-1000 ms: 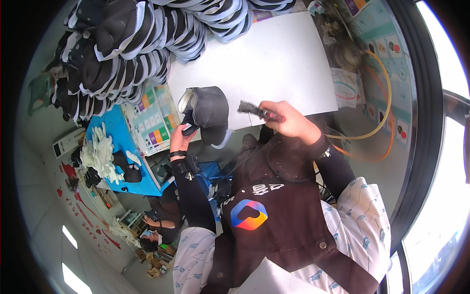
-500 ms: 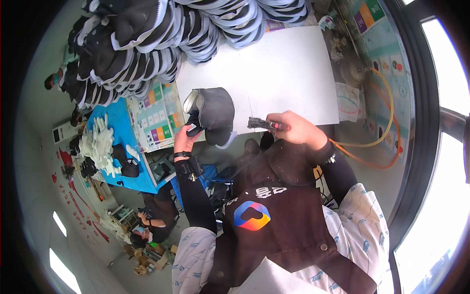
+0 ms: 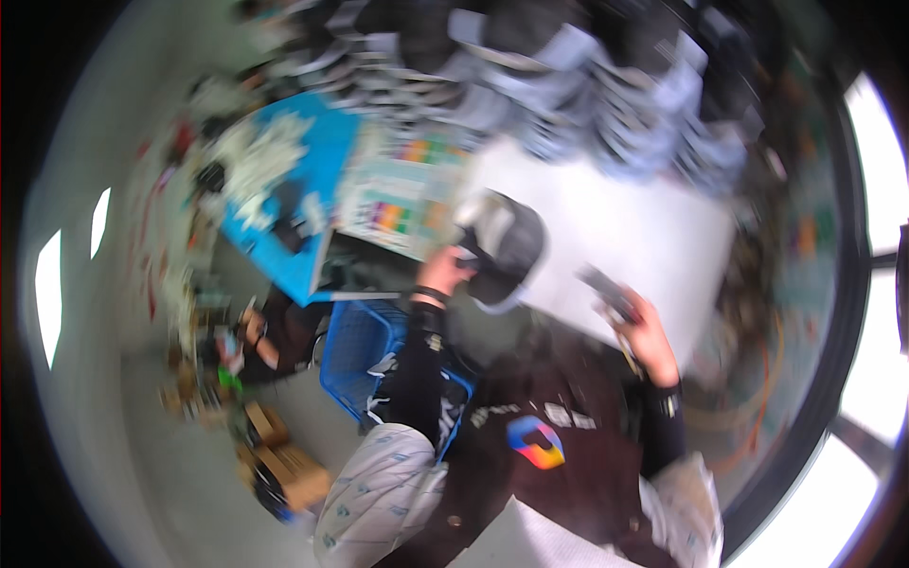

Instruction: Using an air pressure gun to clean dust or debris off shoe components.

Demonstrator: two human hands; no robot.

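Left hand (image 3: 443, 275) grips a dark cap (image 3: 502, 248) by its near edge, over the white worktop (image 3: 644, 237); right hand (image 3: 636, 320), well right of the cap, closes around a small dark tool (image 3: 606, 289) aimed toward it.

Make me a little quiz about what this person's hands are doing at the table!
1. True or false: the left hand holds the dark cap.
2. What does the right hand grip? A) a small dark tool B) a blue basket C) a white glove
3. What colour is the tabletop under the cap?

Key: 1 true. 2 A, though blur hides what kind of tool it is. 3 white.
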